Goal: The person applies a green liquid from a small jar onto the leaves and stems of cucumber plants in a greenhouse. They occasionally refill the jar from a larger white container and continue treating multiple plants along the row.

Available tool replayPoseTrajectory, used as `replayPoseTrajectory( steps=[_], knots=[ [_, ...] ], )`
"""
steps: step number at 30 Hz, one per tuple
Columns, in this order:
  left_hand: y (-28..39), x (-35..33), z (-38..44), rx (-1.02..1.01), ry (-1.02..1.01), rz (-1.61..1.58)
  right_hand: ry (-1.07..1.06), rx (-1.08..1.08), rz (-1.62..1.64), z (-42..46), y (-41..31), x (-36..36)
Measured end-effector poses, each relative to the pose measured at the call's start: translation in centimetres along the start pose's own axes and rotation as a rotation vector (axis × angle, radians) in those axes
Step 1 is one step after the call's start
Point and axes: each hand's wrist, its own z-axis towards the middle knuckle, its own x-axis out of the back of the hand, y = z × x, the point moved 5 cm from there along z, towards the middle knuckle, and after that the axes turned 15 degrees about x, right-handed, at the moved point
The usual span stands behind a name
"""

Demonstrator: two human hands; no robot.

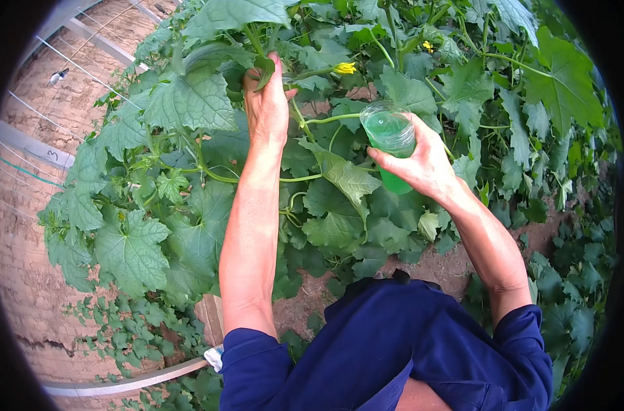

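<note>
My left hand point(268, 110) reaches up among the vine leaves, its thumb and fingers around a green leafy stem point(263, 69); leaves partly hide the fingertips. Just to its right, a yellow flower point(344, 68) sticks out on a green stalk. In my right hand point(427, 162) is a clear plastic cup point(389, 131) holding green liquid, tilted a little, with its open top showing. The cup is close to a thin vine stem point(332, 118) and broad lobed leaves.
Dense climbing vines surround both arms. At the left stand a cracked earthen wall point(39, 246), a metal beam point(31, 146) and thin wires point(85, 72). A curved pale rail point(132, 379) crosses the lower left. Bare soil point(445, 264) shows between plants near my body.
</note>
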Motion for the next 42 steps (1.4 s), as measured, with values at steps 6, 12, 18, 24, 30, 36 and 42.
replayPoseTrajectory(
  steps=[6,12,18,24,30,36,42],
  knots=[
    [0.0,1.1,0.4,0.138,0.054,-0.113,0.005,0.034,-0.032,1.0,-0.4,0.9],
    [0.4,2.4,0.3,0.203,0.039,-0.156,0.016,0.122,-0.03,3.4,-1.1,1.7],
    [1.5,2.0,-1.7,0.22,-0.099,-0.123,-0.087,0.111,-0.105,6.2,-1.7,1.4],
    [1.2,1.6,-2.1,0.22,-0.152,-0.032,-0.116,0.207,-0.104,8.7,-1.0,0.6],
    [1.6,1.7,-2.3,0.206,-0.206,0.075,-0.15,0.24,-0.116,9.7,-0.6,0.4],
    [2.6,1.4,-3.2,0.23,-0.194,0.109,-0.122,0.296,-0.118,10.2,-0.1,0.4],
    [2.5,2.1,-3.5,0.234,-0.185,0.149,-0.095,0.288,-0.086,10.2,-0.3,-0.1]
  ],
)
